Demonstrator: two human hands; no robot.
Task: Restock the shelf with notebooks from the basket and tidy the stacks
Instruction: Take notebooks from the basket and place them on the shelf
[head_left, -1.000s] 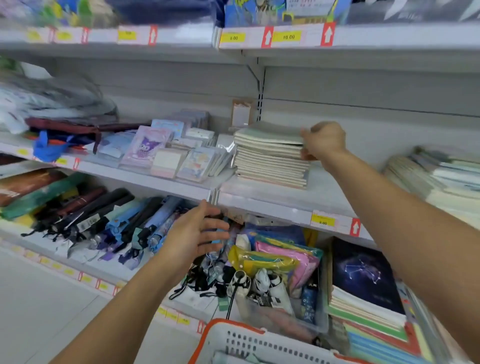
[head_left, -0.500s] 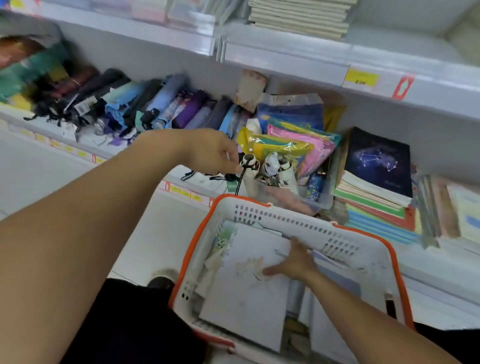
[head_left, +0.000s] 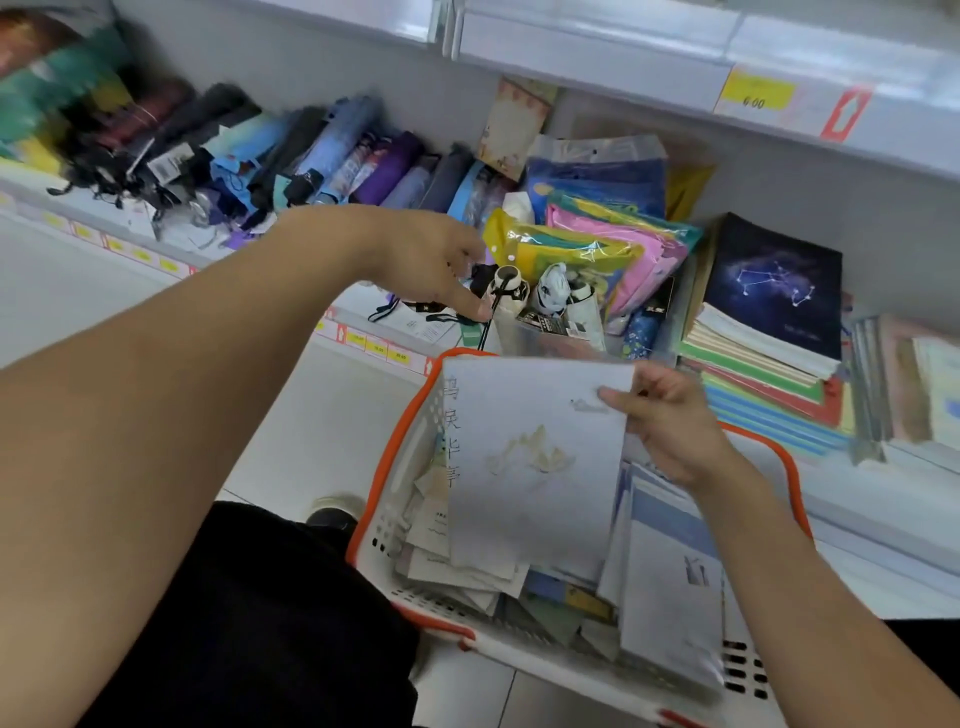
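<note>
Right hand (head_left: 670, 431) pinches a pale grey notebook (head_left: 530, 467) above the orange-rimmed white plastic basket (head_left: 395, 467) of notebooks; left hand (head_left: 431, 260) hovers, fingers loosely curled.

This is a shop, a stationery or variety store. White metal shelves (head_left: 597, 47) carry yellow price labels (head_left: 760, 93) with red arrows along their front edges. Folded umbrellas (head_left: 322, 150), packaged pouches (head_left: 587, 249) and stacked notebooks (head_left: 769, 322) lie on display, and an orange-rimmed shopping basket (head_left: 395, 452) sits below.
</note>
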